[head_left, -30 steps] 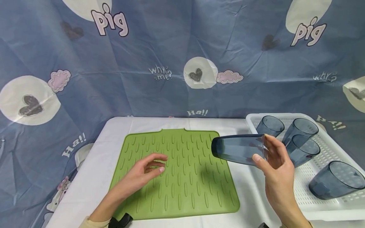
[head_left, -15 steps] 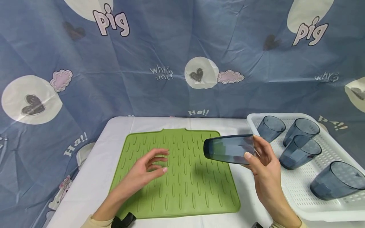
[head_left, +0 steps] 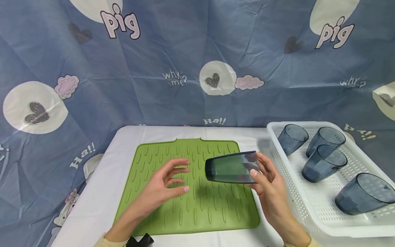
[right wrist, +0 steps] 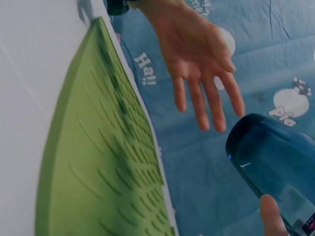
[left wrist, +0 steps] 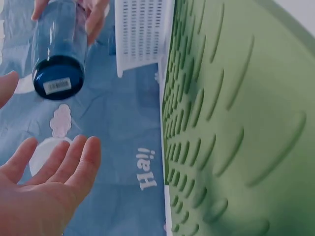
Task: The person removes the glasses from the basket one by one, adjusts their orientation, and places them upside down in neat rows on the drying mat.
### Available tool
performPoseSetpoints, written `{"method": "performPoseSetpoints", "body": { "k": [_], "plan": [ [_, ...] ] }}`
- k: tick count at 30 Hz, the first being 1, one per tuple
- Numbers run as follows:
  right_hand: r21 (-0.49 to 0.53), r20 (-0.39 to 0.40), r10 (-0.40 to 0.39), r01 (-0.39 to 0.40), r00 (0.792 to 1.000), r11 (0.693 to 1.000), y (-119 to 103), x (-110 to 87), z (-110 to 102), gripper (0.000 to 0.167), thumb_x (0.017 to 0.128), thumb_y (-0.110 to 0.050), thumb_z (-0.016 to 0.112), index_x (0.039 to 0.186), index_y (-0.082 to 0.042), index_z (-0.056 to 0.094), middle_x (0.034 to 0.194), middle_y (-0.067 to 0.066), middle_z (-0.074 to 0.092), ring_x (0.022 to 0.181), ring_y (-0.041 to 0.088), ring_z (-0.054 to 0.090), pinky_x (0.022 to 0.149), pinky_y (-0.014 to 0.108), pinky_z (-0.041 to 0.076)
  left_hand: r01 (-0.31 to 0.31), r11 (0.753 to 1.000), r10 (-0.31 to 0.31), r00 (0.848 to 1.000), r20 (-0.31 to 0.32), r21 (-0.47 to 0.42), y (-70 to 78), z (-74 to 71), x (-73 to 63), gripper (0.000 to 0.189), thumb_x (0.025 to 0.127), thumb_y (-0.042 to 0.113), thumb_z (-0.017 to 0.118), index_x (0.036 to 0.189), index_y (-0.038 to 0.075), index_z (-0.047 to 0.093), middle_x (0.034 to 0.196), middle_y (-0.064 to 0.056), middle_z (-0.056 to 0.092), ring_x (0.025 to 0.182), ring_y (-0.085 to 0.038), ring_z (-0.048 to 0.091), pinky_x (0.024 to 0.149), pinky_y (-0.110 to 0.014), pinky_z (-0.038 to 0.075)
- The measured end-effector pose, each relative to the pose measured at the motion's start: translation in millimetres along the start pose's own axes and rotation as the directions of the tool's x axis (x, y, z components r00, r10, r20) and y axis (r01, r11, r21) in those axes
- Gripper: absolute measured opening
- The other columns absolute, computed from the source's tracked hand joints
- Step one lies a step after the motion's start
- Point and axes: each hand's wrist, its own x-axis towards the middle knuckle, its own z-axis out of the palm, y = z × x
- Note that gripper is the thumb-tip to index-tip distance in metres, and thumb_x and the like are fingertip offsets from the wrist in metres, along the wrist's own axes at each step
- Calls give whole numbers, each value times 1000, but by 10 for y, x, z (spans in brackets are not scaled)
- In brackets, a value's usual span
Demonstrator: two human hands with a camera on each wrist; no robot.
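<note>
A blue-tinted drinking glass (head_left: 231, 168) lies on its side in the air over the green drying mat (head_left: 185, 212). My right hand (head_left: 271, 192) grips it near the rim, thumb in front and fingers behind. Its dark base points left, and the left wrist view shows a barcode label (left wrist: 57, 85) on that base. My left hand (head_left: 166, 185) hovers over the mat with fingers spread and thumb apart, just left of the base. In the right wrist view the palm of the left hand (right wrist: 194, 59) faces the glass (right wrist: 270, 157), holding nothing.
On the right stands a white perforated basket (head_left: 336, 219). Several similar glasses lean inside it, one glass (head_left: 364, 193) near the front and others toward the back. A white cloth (head_left: 92, 206) covers the table, and a blue printed curtain (head_left: 172, 103) hangs behind.
My right hand has carried the glass left and slightly down, from beside the basket to over the mat. The left hand has shifted a little right and spread its fingers wider.
</note>
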Motion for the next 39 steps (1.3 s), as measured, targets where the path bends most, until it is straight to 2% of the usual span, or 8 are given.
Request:
{"method": "performPoseSetpoints", "body": {
  "k": [5, 12, 17, 25, 31, 39],
  "plan": [
    [22, 54, 28, -29, 998, 999, 83, -45, 39, 45, 94, 7, 49, 138, -3, 44, 131, 13, 57, 107, 20, 62, 74, 34, 59, 9, 996, -5, 999, 39, -85, 6, 88, 0, 71, 83, 3, 77, 144, 12, 43, 147, -9, 43, 132, -35, 43, 102, -43, 46],
    [15, 101, 103, -105, 989, 994, 171, -121, 122, 48, 92, 4, 52, 138, -5, 44, 135, 14, 54, 106, 22, 63, 77, 40, 59, 98, 976, -86, 994, 72, -194, -7, 188, -13, 75, 80, 0, 79, 144, 15, 43, 148, -10, 40, 130, -31, 46, 101, -46, 47],
    [16, 135, 135, -139, 982, 990, 214, -164, 159, 49, 91, 4, 53, 139, -3, 43, 135, 17, 52, 109, 26, 62, 81, 44, 58, 120, 966, -101, 990, 95, -228, -34, 225, -16, 76, 79, -2, 79, 144, 13, 43, 148, -14, 39, 127, -33, 49, 97, -45, 50],
    [23, 158, 161, -167, 974, 986, 251, -214, 172, 50, 91, 3, 54, 139, -3, 41, 136, 18, 51, 110, 27, 61, 85, 44, 57, 149, 963, -131, 987, 93, -222, -72, 268, -33, 75, 77, -2, 79, 143, 14, 46, 146, -13, 41, 129, -31, 47, 102, -41, 47],
    [56, 197, 162, -176, 967, 983, 283, -236, 180, 51, 93, 3, 52, 141, -4, 38, 137, 18, 50, 111, 29, 61, 87, 47, 55, 136, 965, -120, 989, 85, -226, -103, 279, -32, 72, 79, -1, 79, 142, 10, 46, 143, -16, 44, 128, -29, 48, 101, -38, 48],
    [45, 198, 185, -197, 963, 979, 294, -227, 178, 50, 93, 1, 52, 140, -5, 38, 136, 17, 49, 114, 27, 58, 89, 46, 54, 139, 965, -135, 990, 33, -224, -108, 291, -34, 73, 76, 0, 81, 140, 6, 47, 139, -18, 48, 125, -31, 50, 99, -37, 49]
  ]
}}
